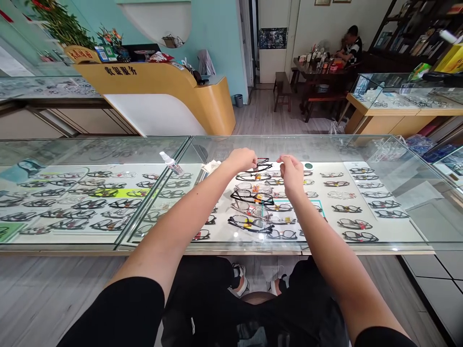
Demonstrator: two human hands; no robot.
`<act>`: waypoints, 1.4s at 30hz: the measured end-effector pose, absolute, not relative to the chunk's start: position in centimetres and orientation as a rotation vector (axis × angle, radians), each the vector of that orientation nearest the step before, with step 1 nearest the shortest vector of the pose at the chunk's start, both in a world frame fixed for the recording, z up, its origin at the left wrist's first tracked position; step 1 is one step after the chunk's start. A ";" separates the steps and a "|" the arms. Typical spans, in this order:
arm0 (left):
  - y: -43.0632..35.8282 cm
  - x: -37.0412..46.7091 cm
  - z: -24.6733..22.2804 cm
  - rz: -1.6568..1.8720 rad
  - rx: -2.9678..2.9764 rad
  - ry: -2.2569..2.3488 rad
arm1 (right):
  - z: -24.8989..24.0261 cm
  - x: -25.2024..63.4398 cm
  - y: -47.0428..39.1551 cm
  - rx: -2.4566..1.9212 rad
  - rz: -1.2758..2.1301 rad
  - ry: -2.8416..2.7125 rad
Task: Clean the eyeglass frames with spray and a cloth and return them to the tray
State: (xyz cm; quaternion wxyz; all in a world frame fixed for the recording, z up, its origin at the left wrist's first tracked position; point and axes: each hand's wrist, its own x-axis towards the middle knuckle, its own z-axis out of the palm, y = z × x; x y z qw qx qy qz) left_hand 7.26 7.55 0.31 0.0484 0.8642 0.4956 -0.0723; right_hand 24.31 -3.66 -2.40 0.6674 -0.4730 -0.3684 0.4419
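"Over the glass display counter [365, 250], head view, both arms stretched forward! What's the left hand [243, 160] doing?"

"Fingers drawn in narrow, right up at one end of the dark-framed glasses [263, 167] near the counter's far edge. Whether they grip, I can't tell!"

"And the right hand [291, 174]?"

"Raised just beside those glasses, fingers curled, tips close together. Holding anything? Can't tell from this angle!"

"Between the forearms?"

"More glasses, one pair behind another, black frames [252, 197] among them! Left of them, a white cloth [211, 166] near the left forearm, and farther out a spray bottle [171, 163]."

"Background?"

"Another person [352, 48], seated at a dark table [307, 66]!"
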 end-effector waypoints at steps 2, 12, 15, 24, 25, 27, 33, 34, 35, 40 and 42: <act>7.6 7.2 0.2 -0.199 2.620 1.492 | -2.5 24.3 -3.8 -1.085 0.990 -0.831; 5.6 5.0 3.2 0.418 2.403 1.417 | -2.4 24.3 -3.8 -1.006 0.965 -0.775; 3.3 3.4 2.8 0.875 2.042 1.277 | -2.6 24.1 -3.9 -1.004 1.017 -0.823; -1.1 1.6 -1.8 1.218 1.410 0.976 | -2.8 23.2 -5.0 -1.045 1.093 -1.146; -1.2 1.8 -2.1 1.224 1.375 0.964 | -2.7 23.1 -5.2 -1.061 1.096 -1.182; -1.6 2.3 -2.5 1.221 1.340 0.959 | -2.4 22.9 -5.7 -1.080 1.102 -1.257; -2.7 2.6 -2.4 1.173 1.376 0.932 | -2.2 22.3 -6.3 -1.083 1.085 -1.339; -2.8 2.6 -2.3 1.172 1.394 0.925 | -2.3 22.3 -6.3 -1.089 1.075 -1.336; -2.9 2.5 -2.3 1.173 1.411 0.917 | -2.4 22.4 -6.2 -1.092 1.064 -1.335; -2.9 2.5 -2.3 1.201 1.481 0.907 | -2.4 22.6 -6.1 -1.112 1.001 -1.345; -2.9 2.5 -2.3 1.205 1.510 0.901 | -2.3 22.7 -6.1 -1.121 1.003 -1.344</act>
